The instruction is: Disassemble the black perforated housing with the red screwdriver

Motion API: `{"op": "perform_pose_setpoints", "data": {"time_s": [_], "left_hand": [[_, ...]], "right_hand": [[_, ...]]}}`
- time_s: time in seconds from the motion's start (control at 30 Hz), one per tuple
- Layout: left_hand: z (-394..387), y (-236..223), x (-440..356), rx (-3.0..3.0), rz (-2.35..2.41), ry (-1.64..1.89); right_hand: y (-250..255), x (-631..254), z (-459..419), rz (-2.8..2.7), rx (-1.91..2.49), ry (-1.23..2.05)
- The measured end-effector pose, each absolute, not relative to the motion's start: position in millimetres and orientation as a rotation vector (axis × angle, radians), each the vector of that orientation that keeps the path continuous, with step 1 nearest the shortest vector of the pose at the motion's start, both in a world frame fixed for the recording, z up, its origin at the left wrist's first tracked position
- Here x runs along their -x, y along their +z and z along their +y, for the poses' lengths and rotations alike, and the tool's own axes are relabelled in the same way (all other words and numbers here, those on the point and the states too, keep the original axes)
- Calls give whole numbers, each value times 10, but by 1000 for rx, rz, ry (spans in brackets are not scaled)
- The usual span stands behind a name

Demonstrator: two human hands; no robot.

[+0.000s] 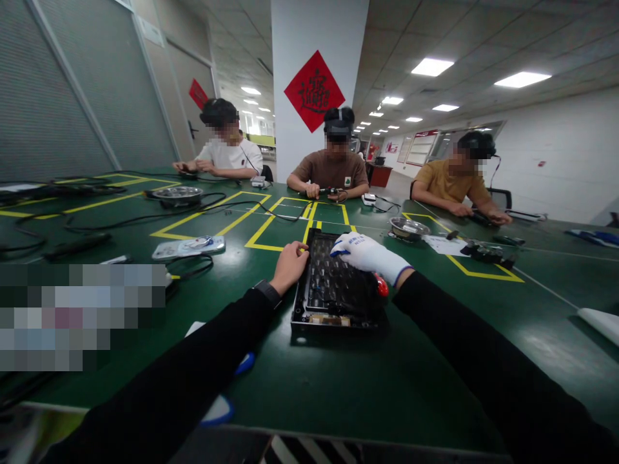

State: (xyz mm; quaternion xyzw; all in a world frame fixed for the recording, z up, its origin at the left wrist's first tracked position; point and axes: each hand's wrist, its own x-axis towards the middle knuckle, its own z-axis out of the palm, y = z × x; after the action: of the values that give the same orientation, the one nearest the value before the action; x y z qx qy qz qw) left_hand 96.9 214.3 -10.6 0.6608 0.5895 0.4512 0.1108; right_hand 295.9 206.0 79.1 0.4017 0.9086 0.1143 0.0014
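Observation:
In the head view, a black rectangular tray (333, 283) lies on the green table before me, with rows of shiny small shapes inside and a pale strip along its near edge. My left hand (291, 265), bare with a dark band at the wrist, holds the tray's left rim, its fingers curled against the side. Over the tray's far right part is my right hand (362, 252), in a white glove with blue print. Its fingers bend down and close together toward the inside; whatever is between them is hidden. A red rounded object (382, 285) shows at the tray's right edge, below the glove.
Three people sit across the green table (435, 361). Metal bowls (409, 229) (178, 195) stand to both sides. A phone (188, 247) and black cables (193, 264) lie at left. Black parts (488, 252) lie at right. Yellow tape (264, 243) marks the tabletop.

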Motion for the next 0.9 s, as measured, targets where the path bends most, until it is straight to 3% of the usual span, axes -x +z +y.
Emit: {"op": "perform_pose_setpoints", "data": {"time_s": [0.33, 0.5, 0.9], "left_hand": [[2143, -114, -962, -1936, 1715, 1345], [2134, -107, -964, -1936, 1720, 1339], [2126, -92, -969, -1930, 1728, 1322]], "right_hand": [[461, -2996, 1996, 2857, -1342, 357], [495, -3040, 1942, 3041, -1329, 234], [489, -3044, 1964, 2837, -1371, 383]]}}
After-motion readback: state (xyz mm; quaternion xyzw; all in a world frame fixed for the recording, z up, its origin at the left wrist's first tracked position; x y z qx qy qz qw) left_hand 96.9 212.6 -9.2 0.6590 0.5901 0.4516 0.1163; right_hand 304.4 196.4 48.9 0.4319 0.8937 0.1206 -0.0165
